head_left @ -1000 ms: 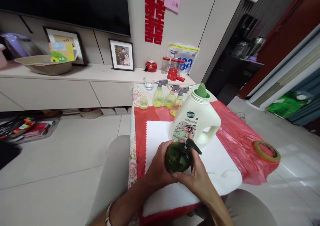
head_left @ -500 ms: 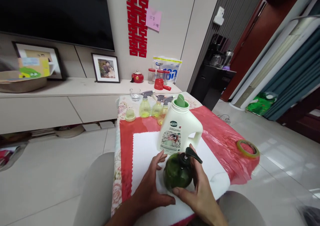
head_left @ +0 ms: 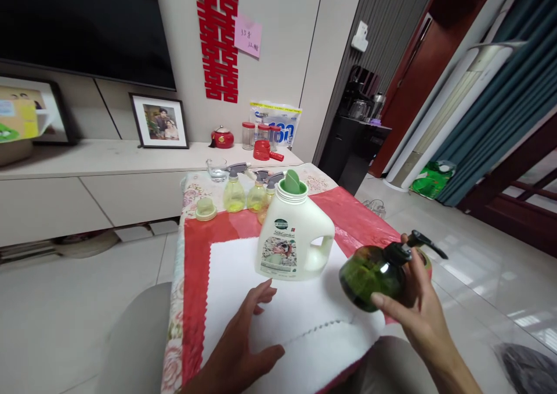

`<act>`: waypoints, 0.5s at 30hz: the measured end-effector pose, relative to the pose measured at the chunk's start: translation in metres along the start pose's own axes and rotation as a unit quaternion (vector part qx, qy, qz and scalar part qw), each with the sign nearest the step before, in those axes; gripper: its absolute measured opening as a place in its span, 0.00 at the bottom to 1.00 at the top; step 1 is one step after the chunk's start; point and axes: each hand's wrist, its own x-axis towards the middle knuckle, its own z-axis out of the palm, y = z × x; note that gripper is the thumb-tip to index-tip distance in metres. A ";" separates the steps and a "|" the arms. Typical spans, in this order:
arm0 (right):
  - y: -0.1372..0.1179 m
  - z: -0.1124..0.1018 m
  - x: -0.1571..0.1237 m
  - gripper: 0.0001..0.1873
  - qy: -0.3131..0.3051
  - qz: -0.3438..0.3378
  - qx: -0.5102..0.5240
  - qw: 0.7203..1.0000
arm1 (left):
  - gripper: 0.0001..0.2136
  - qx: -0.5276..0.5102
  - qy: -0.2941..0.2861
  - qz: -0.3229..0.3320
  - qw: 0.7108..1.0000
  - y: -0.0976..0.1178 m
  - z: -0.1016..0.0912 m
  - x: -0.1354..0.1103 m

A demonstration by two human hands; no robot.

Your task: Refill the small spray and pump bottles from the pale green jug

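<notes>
My right hand (head_left: 420, 310) grips a dark green pump bottle (head_left: 369, 275), tilted and lifted above the right side of the white cloth (head_left: 317, 330). Its black pump head points to the right. Over the cloth's left part, my left hand (head_left: 243, 336) holds nothing, its thumb and fingers apart. Beyond both hands a pale detergent jug (head_left: 278, 246) stands upright on the cloth, a green spout (head_left: 292, 182) showing in its uncapped neck. A pale green cap (head_left: 206, 208) sits at the table's left, beside several yellowish spray bottles (head_left: 234, 194).
Red plastic sheeting (head_left: 194, 266) lies under the cloth. A glass cup (head_left: 216, 169) stands at the table's back edge. On the cabinet (head_left: 108, 156) behind are a red pot (head_left: 222, 138), red-lidded jars (head_left: 248, 136) and a framed photo (head_left: 159, 121). A roll of tape is partly hidden behind my right hand.
My right hand has carried the pump bottle up and to the right, tilting it. My left hand stays over the cloth, now apart from the bottle. The view has shifted slightly right.
</notes>
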 end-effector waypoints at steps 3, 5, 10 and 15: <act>0.016 -0.009 0.034 0.64 0.020 0.011 0.000 1.000 | 0.42 0.005 0.013 -0.005 1.000 0.004 -0.002 0.000; 0.026 -0.011 0.055 0.69 0.039 0.027 -0.014 0.999 | 0.40 0.006 0.026 -0.009 1.000 0.008 -0.002 0.000; 0.048 -0.009 0.102 0.73 0.073 0.042 -0.043 0.996 | 0.35 0.008 0.045 -0.021 0.999 0.017 -0.002 0.002; 0.077 0.001 0.143 0.76 0.094 0.052 -0.052 0.993 | 0.33 0.020 0.044 -0.036 0.998 0.013 -0.006 0.006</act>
